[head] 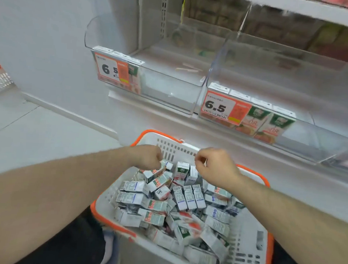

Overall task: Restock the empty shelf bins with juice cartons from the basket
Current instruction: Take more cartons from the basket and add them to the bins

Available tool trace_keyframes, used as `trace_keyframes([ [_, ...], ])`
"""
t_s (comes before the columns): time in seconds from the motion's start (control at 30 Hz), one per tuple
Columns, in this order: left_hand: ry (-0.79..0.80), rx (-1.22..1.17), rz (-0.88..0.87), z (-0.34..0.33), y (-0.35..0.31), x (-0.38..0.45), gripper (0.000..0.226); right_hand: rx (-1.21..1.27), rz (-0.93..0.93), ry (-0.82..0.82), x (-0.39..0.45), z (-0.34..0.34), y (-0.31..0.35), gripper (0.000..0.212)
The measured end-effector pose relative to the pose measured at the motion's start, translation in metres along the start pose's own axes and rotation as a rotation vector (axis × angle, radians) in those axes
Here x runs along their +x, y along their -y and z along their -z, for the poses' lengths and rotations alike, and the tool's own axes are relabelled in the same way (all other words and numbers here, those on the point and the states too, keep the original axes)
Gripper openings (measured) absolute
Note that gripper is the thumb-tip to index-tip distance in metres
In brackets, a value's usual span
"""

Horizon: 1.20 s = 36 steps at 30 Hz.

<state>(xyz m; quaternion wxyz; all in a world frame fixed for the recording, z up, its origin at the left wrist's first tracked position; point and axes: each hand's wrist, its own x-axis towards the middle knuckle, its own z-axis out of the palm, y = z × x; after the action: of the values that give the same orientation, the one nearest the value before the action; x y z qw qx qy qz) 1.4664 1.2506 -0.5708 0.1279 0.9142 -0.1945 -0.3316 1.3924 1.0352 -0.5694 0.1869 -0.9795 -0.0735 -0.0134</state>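
A white basket with an orange rim (113,221) sits low in front of me, holding several juice cartons (188,198) in a loose heap. My left hand (146,156) is over the basket's far end, its curled fingers pinching the top of one carton (166,165). My right hand (213,165) hovers beside it with fingers curled, over an upright carton (192,174); whether it grips that carton is hidden. Above, the left clear shelf bin (171,87) holds a few cartons (132,74) at its left end. The right bin (316,142) has a front row of cartons (277,124).
Orange price tags reading 6.5 hang on the left bin (112,69) and the right bin (222,108). A clear divider (218,60) separates the bins. Another shelf (306,12) runs overhead. White floor (39,136) lies to the left, with a basket's edge (0,78) at far left.
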Motion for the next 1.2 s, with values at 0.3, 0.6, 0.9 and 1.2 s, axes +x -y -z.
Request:
trace_keyframes([
  [0.3, 0.125, 0.475, 0.088, -0.072, 0.018, 0.010, 0.064, -0.007, -0.335, 0.790, -0.057, -0.075, -0.046, 0.034],
  [0.6, 0.070, 0.573, 0.069, -0.103, 0.045, 0.026, 0.060, -0.145, -0.366, 1.020, -0.092, -0.119, -0.044, 0.086],
  [0.9, -0.151, -0.210, 0.105, -0.069, 0.023, 0.035, 0.043, 0.282, -0.618, 0.838, -0.065, -0.061, -0.082, 0.048],
  [1.2, -0.035, -1.002, 0.014, -0.012, -0.057, 0.008, 0.048, 0.871, -0.575, 0.590, -0.031, 0.048, -0.070, 0.038],
])
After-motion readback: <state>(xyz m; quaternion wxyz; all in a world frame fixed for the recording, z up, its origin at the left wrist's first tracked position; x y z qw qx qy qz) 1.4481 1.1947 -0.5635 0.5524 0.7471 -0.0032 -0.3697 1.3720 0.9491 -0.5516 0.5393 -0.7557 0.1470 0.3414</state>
